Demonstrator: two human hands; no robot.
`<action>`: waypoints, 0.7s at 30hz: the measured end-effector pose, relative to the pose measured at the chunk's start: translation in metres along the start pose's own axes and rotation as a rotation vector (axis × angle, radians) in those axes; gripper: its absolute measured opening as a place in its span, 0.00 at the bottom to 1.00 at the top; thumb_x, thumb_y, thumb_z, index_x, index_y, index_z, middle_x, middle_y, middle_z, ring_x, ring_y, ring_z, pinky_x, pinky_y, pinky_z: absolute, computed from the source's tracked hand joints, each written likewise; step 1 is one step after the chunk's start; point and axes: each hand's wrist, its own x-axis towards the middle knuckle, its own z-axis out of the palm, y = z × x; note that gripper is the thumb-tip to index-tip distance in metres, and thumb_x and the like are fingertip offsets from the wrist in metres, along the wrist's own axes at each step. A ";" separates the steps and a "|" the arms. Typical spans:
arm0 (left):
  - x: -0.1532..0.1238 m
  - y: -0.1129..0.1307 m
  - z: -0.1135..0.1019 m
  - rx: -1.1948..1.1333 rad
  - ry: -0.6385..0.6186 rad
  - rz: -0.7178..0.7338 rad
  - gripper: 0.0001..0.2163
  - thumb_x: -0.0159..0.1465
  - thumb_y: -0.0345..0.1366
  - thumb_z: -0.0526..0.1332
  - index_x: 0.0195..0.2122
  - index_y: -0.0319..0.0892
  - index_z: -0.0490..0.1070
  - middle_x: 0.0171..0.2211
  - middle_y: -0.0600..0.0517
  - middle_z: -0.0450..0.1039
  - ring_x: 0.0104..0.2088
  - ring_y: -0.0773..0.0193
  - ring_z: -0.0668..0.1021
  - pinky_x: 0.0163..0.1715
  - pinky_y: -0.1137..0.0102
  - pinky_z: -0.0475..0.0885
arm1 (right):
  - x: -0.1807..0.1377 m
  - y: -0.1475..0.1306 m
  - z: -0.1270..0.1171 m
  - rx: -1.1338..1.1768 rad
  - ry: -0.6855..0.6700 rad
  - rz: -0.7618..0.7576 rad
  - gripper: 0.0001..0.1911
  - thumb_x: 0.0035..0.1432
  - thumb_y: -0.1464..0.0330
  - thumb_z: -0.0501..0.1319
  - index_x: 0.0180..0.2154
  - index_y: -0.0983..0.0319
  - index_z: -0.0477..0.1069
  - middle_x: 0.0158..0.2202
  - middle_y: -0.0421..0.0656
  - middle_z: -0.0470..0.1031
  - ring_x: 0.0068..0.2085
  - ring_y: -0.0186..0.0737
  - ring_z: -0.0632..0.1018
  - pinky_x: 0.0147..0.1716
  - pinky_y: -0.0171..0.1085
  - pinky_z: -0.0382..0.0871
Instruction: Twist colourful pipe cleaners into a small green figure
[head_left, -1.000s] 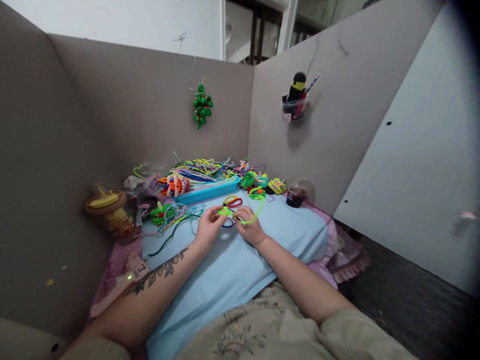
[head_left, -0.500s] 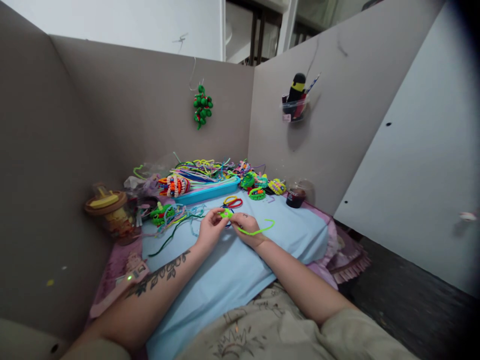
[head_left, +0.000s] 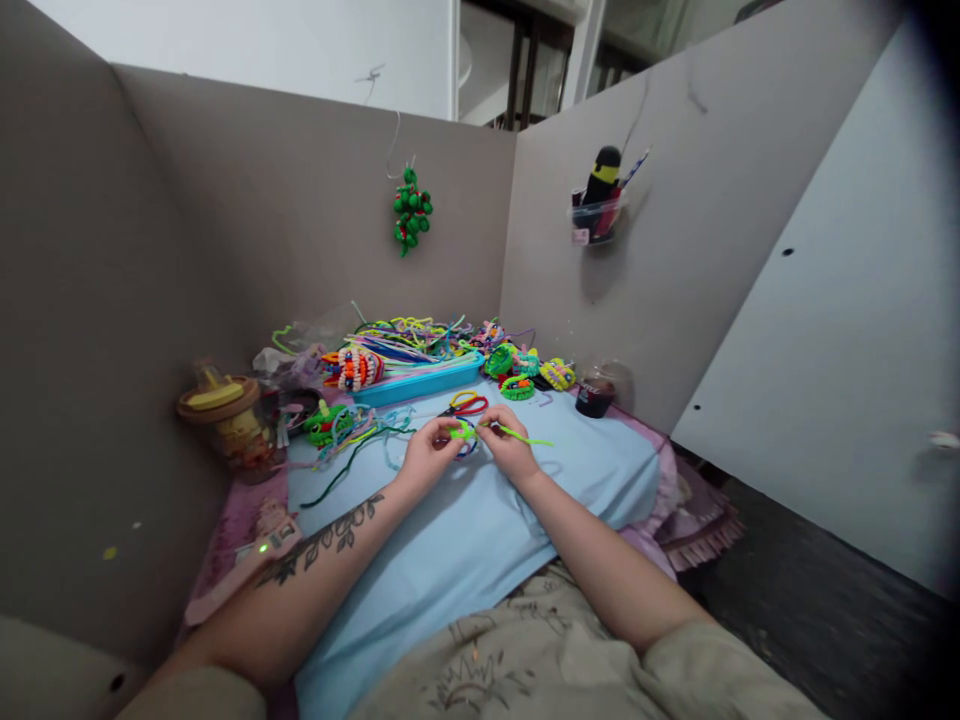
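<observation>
My left hand [head_left: 430,451] pinches a small lime-green pipe cleaner piece [head_left: 464,431], partly hidden by the fingers. My right hand [head_left: 510,446], just to its right, is closed on a lime-green pipe cleaner [head_left: 529,438], whose free end sticks out to the right. Whether this strand joins the piece in the left hand I cannot tell. Something dark blue and round shows beneath the green piece. Scissors [head_left: 470,402] with red and yellow handles lie on the cloth just beyond my hands.
A blue tray [head_left: 420,384] of pipe cleaners stands at the back, with finished colourful pieces [head_left: 517,387] to its right. Loose strands [head_left: 345,472] lie on the left. A lidded cup [head_left: 232,425] stands far left, a dark drink cup [head_left: 595,397] at right. Grey panels [head_left: 315,200] enclose the table.
My right hand has drawn slightly away from my left, opening a small gap. The pipe cleaner's free end has swung from a curve to nearly straight. The view has shifted slightly.
</observation>
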 end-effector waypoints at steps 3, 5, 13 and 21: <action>0.001 -0.001 -0.002 -0.054 0.009 -0.015 0.14 0.50 0.38 0.64 0.38 0.40 0.69 0.32 0.50 0.73 0.30 0.66 0.74 0.30 0.72 0.69 | 0.000 0.004 0.002 0.050 -0.099 0.030 0.02 0.52 0.70 0.57 0.29 0.61 0.68 0.32 0.41 0.67 0.33 0.35 0.70 0.27 0.32 0.65; 0.001 -0.001 -0.002 -0.077 0.000 -0.002 0.14 0.51 0.38 0.64 0.38 0.40 0.69 0.34 0.50 0.72 0.30 0.66 0.74 0.31 0.72 0.68 | 0.000 0.006 0.003 0.055 -0.147 0.022 0.03 0.53 0.69 0.58 0.29 0.61 0.69 0.32 0.41 0.67 0.34 0.35 0.70 0.28 0.32 0.65; -0.001 0.004 -0.005 0.060 -0.106 0.144 0.08 0.53 0.33 0.61 0.35 0.41 0.70 0.32 0.50 0.70 0.33 0.65 0.72 0.36 0.71 0.66 | 0.000 0.012 0.002 0.133 -0.262 0.088 0.09 0.50 0.66 0.60 0.23 0.63 0.68 0.32 0.42 0.65 0.35 0.36 0.69 0.35 0.35 0.64; 0.002 -0.005 -0.007 0.093 -0.149 0.151 0.08 0.55 0.33 0.59 0.37 0.40 0.67 0.34 0.51 0.69 0.35 0.65 0.72 0.37 0.70 0.66 | 0.003 0.013 0.002 0.239 -0.168 0.146 0.05 0.48 0.66 0.61 0.26 0.62 0.70 0.30 0.40 0.64 0.34 0.35 0.68 0.35 0.33 0.63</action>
